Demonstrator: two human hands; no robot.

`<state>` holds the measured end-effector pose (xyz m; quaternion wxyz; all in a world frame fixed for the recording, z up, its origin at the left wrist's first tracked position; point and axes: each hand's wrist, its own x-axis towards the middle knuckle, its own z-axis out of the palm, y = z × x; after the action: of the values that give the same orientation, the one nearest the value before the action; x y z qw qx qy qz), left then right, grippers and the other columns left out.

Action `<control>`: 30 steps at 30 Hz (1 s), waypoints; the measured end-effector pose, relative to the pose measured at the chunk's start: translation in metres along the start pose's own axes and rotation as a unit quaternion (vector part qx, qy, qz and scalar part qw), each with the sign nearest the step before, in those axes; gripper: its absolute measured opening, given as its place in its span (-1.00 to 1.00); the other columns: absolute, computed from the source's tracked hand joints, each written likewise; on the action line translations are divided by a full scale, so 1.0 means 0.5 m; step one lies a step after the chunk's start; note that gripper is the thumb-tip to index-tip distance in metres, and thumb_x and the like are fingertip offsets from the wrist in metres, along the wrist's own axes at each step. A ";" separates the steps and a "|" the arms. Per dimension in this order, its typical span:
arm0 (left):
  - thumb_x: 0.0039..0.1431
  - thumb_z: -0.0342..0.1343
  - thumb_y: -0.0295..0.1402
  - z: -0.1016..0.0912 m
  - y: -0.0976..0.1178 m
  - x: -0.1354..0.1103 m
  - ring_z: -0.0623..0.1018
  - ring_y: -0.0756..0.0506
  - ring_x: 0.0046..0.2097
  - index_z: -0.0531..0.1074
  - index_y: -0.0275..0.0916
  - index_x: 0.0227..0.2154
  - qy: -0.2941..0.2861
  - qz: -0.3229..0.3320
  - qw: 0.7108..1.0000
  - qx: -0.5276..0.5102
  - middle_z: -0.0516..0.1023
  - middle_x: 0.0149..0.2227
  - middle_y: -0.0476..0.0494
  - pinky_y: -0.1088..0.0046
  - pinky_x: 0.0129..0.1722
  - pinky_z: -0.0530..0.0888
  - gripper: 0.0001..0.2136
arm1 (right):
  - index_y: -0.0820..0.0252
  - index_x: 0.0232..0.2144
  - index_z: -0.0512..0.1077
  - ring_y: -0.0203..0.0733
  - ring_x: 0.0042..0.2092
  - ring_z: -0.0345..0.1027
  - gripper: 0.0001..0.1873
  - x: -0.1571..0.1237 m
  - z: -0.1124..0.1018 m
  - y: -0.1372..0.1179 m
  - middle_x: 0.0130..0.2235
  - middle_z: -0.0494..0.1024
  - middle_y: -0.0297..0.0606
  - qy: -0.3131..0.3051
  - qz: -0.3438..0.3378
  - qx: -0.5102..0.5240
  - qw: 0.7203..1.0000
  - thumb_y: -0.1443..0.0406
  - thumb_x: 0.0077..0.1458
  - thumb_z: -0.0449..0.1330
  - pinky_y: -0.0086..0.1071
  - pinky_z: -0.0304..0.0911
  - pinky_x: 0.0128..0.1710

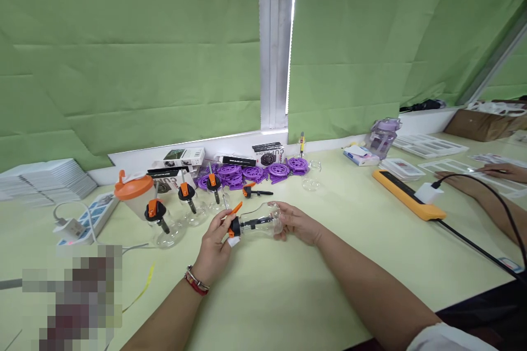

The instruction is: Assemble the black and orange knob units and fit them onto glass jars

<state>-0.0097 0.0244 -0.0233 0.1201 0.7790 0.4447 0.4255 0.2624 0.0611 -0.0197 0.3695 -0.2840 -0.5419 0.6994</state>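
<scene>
My left hand is closed around the black-and-orange lid end of a clear bottle. The bottle lies sideways above the table, with a black tube inside it and an orange flap sticking up from the lid. At its base end, the fingers of my right hand are wrapped round the clear wall. Beyond my left hand stand three clear bottles with similar lids, the nearest bottle to the left. A loose black-and-orange lid with a black tube rests behind the held bottle. Farther back is a lidless clear bottle.
Purple wheel-shaped pieces lie in a row before several small boxes. An orange-lidded shaker cup and a white power strip are at left. At right are a yellow power strip, a purple bottle and another person's hands.
</scene>
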 end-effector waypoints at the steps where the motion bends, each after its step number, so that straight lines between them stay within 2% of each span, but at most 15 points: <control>1: 0.12 0.02 -0.49 0.000 0.001 -0.001 0.38 -0.16 0.14 0.30 -0.07 0.11 -0.002 0.005 1.000 -0.002 0.29 0.15 -0.17 0.21 0.14 0.36 -0.53 | 0.15 0.08 0.24 -0.24 -0.44 0.46 -0.38 0.003 0.001 0.003 -0.24 0.52 -0.16 0.006 0.010 -0.002 1.000 0.02 0.03 0.23 -0.46 0.25 -0.55; 3: 0.13 0.00 -0.51 0.001 0.004 -0.002 0.38 -0.16 0.14 0.30 -0.07 0.12 -0.006 0.016 1.000 -0.004 0.27 0.16 -0.18 0.21 0.13 0.37 -0.52 | 0.24 -0.03 0.31 -0.28 -0.55 0.39 -0.41 0.008 0.001 0.010 -0.39 0.53 -0.20 0.024 0.035 -0.013 0.999 -0.08 0.06 0.15 -0.47 0.19 -0.62; 6: 0.13 -0.01 -0.51 0.001 0.006 -0.002 0.38 -0.15 0.14 0.29 -0.07 0.13 -0.010 0.020 1.000 -0.006 0.27 0.17 -0.19 0.23 0.11 0.39 -0.52 | 0.31 -0.17 0.39 -0.32 -0.64 0.29 -0.33 0.013 -0.001 0.018 -0.51 0.50 -0.23 0.040 0.056 -0.038 0.997 -0.19 0.08 -0.01 -0.48 0.11 -0.69; 9: 0.13 0.01 -0.48 -0.001 0.005 0.000 0.39 -0.15 0.13 0.30 -0.09 0.11 -0.010 0.009 1.000 -0.006 0.28 0.15 -0.20 0.22 0.12 0.38 -0.54 | 0.34 -0.19 0.44 -0.31 -0.59 0.31 -0.28 0.011 -0.003 0.017 -0.51 0.48 -0.20 0.035 0.037 -0.051 0.997 -0.20 0.09 -0.05 -0.48 0.14 -0.68; 10: 0.13 0.02 -0.47 -0.002 0.004 0.001 0.38 -0.16 0.14 0.31 -0.09 0.11 -0.007 0.005 1.000 -0.005 0.28 0.15 -0.19 0.22 0.13 0.37 -0.55 | 0.32 -0.14 0.43 -0.27 -0.51 0.37 -0.31 0.009 -0.003 0.013 -0.44 0.50 -0.16 0.030 0.021 -0.044 0.998 -0.18 0.08 0.01 -0.46 0.21 -0.62; 12: 0.12 0.03 -0.46 -0.003 0.001 0.003 0.36 -0.16 0.15 0.32 -0.09 0.10 0.003 0.001 1.000 -0.002 0.28 0.15 -0.18 0.21 0.15 0.35 -0.55 | 0.19 0.02 0.36 -0.17 -0.26 0.44 -0.37 0.002 -0.002 0.004 -0.16 0.49 -0.07 0.016 -0.016 -0.019 1.000 -0.07 0.03 0.18 -0.40 0.34 -0.45; 14: 0.12 0.03 -0.46 -0.003 0.000 0.004 0.36 -0.16 0.16 0.32 -0.09 0.10 0.009 0.001 1.000 -0.001 0.28 0.15 -0.17 0.22 0.15 0.35 -0.55 | -0.01 0.15 0.22 -0.11 -0.10 0.41 -0.29 -0.003 -0.001 -0.004 0.09 0.33 -0.08 0.004 -0.038 -0.003 0.999 0.08 -0.04 0.32 -0.32 0.38 -0.31; 15: 0.12 0.03 -0.47 -0.003 0.000 0.003 0.36 -0.16 0.15 0.32 -0.09 0.10 0.009 0.003 1.000 -0.001 0.28 0.15 -0.17 0.23 0.14 0.35 -0.55 | -0.07 0.17 0.18 -0.12 -0.09 0.41 -0.25 -0.005 0.000 -0.007 0.14 0.26 -0.10 0.001 -0.039 -0.002 0.999 0.14 -0.06 0.34 -0.31 0.38 -0.28; 17: 0.12 0.01 -0.49 -0.002 0.000 0.002 0.38 -0.15 0.14 0.31 -0.09 0.11 0.006 0.007 1.000 0.001 0.29 0.15 -0.18 0.25 0.13 0.36 -0.54 | -0.05 0.17 0.18 -0.16 -0.18 0.45 -0.28 -0.005 0.001 -0.007 0.10 0.30 -0.10 0.001 -0.026 -0.003 1.000 0.16 -0.02 0.32 -0.32 0.37 -0.32; 20: 0.12 -0.02 -0.52 -0.001 0.002 -0.002 0.37 -0.14 0.14 0.29 -0.09 0.12 0.000 0.018 1.000 0.008 0.27 0.16 -0.18 0.25 0.13 0.36 -0.52 | 0.11 0.13 0.23 -0.20 -0.36 0.48 -0.40 0.001 0.002 0.000 -0.19 0.49 -0.15 0.004 -0.004 0.001 1.000 0.09 0.07 0.22 -0.40 0.31 -0.49; 22: 0.12 -0.03 -0.54 -0.001 0.001 -0.003 0.35 -0.14 0.16 0.28 -0.09 0.13 -0.004 0.022 1.000 0.009 0.26 0.16 -0.19 0.23 0.14 0.35 -0.51 | 0.18 0.09 0.26 -0.23 -0.46 0.45 -0.43 0.005 0.003 0.004 -0.35 0.52 -0.21 0.007 0.010 0.000 1.000 0.06 0.09 0.19 -0.45 0.25 -0.57; 26: 0.11 -0.03 -0.55 -0.002 -0.002 -0.004 0.35 -0.15 0.16 0.28 -0.10 0.13 -0.008 0.025 1.000 0.004 0.26 0.16 -0.20 0.22 0.15 0.34 -0.50 | 0.19 -0.02 0.33 -0.37 -0.59 0.33 -0.50 0.007 0.006 0.004 -0.30 0.54 -0.20 0.018 0.020 0.000 1.000 0.03 0.07 0.19 -0.50 0.13 -0.66; 30: 0.12 -0.03 -0.56 -0.004 -0.004 -0.002 0.35 -0.15 0.15 0.27 -0.11 0.14 -0.011 0.039 0.999 -0.001 0.26 0.15 -0.22 0.23 0.13 0.35 -0.50 | 0.19 -0.05 0.33 -0.42 -0.64 0.22 -0.51 0.008 0.010 0.004 -0.31 0.55 -0.19 0.028 0.026 -0.003 0.999 0.00 0.08 0.16 -0.52 0.02 -0.70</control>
<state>-0.0127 0.0244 -0.0240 0.1096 0.8002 0.4121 0.4216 0.2558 0.0614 -0.0207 0.3653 -0.3182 -0.5258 0.6992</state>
